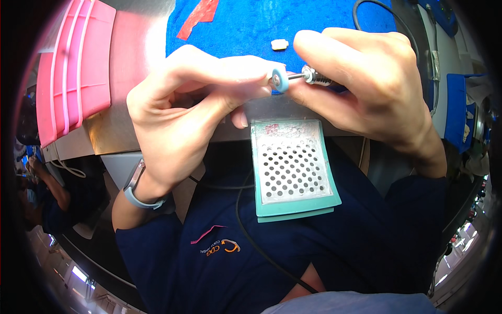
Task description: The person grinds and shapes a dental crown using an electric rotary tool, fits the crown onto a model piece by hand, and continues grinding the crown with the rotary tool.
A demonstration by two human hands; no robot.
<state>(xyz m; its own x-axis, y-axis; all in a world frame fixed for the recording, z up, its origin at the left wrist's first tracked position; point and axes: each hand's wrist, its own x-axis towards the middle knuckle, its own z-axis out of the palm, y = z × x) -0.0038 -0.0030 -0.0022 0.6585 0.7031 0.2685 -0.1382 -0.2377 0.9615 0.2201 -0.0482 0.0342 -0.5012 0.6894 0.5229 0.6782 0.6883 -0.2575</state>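
My right hand (371, 78) is closed around a rotary handpiece (317, 77), whose thin metal shank points left. A light-blue polishing wheel (281, 79) sits on the end of that shank. My left hand (178, 99) is closed in a pinch, its thumb and fingertips right beside the wheel. Whatever it grips is hidden by the fingers and the wheel. Just beyond the wheel, a small cream-coloured, tooth-like piece (279, 45) lies on a blue towel (246, 31).
Below my hands, a green-framed perforated suction grille (297, 210) juts from the bench edge toward my lap. A red strip (201, 15) lies on the towel. At left stands a ribbed pink plastic guard (73, 68). A dark cable (241, 220) hangs across my shirt.
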